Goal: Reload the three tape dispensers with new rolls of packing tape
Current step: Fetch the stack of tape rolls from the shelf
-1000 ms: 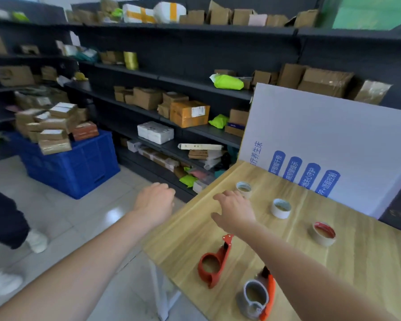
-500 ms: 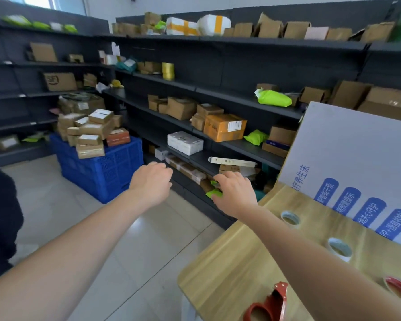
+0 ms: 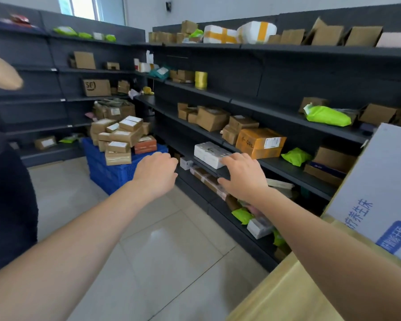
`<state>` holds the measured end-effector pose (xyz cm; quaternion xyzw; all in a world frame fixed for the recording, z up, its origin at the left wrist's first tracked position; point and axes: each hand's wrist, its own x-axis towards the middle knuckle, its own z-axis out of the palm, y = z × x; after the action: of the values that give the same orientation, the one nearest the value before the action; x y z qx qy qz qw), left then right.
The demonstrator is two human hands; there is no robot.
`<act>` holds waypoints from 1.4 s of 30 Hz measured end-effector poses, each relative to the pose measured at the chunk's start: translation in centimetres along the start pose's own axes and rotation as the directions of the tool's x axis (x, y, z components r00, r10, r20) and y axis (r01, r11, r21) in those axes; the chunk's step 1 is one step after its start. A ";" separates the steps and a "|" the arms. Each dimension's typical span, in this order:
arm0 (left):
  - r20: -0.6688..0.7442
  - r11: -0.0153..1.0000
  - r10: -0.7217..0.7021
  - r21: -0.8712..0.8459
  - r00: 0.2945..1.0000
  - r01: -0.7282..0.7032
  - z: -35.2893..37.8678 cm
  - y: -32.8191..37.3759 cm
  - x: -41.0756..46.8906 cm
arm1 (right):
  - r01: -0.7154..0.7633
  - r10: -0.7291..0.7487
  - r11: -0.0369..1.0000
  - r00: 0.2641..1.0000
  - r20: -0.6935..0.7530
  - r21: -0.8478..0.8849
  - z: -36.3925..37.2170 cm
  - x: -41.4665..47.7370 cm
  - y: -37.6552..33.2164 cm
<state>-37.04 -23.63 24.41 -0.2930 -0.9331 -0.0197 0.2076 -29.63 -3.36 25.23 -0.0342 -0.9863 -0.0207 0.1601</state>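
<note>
**Tape dispensers, rolls of packing tape:** none in this view; where they lie cannot be told.

**Left hand** [image 3: 156,176]: held out in the air above the floor, back uppermost. The fingers are loosely curled under and hold nothing.

**Right hand** [image 3: 243,177]: held out beside the left and apart from it, back uppermost. The fingers are relaxed and slightly spread, with nothing in them. It is seen against the lower shelf tiers.

**Surface** [image 3: 285,295]: light wood grain, only a corner showing at lower right, under the right forearm.

**White board** [image 3: 380,181]: printed with blue characters, standing at the back of the surface in front of the shelving.

**Shelving** [image 3: 276,107]: dark, several tiers along the back and left walls, stocked with cardboard boxes and parcels.

**White box** [image 3: 210,154]: on a lower tier, just past the right hand's fingertips in the picture.

**Orange box** [image 3: 259,142]: one tier up, with a white label on its side.

**Green bag** [image 3: 326,115]: lying on a tier further right.

**Yellow spool** [image 3: 201,79]: upright on a higher tier.

**Blue crate** [image 3: 111,172]: on the floor near the corner of the shelving, with taped cardboard boxes [image 3: 122,137] piled on top.

**Floor** [image 3: 171,239]: pale glossy tiles.

**Second person** [image 3: 7,205]: at the left edge, in dark clothing, with a bare forearm at upper left.
</note>
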 end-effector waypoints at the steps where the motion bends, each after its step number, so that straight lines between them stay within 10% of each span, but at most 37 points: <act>1: -0.005 1.000 -0.002 0.004 1.000 0.002 0.3 -1.1 0.9 | 0.002 -0.002 1.000 1.000 -0.010 -0.009 0.4 1.4 -0.5; 21: -0.065 0.999 0.002 0.040 0.998 0.001 6.0 -22.9 18.5 | -0.019 0.015 0.997 0.998 -0.057 -0.068 5.8 28.7 -10.0; 42: -0.113 0.999 -0.032 -0.027 0.993 0.029 19.2 -32.4 49.5 | -0.030 0.023 0.996 0.997 -0.078 -0.088 14.5 60.0 -1.7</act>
<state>-98.97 -20.79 29.39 -0.2797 -0.9239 -0.0510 0.2560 -91.09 -0.69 30.47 -0.0534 -0.9770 -0.0639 0.1964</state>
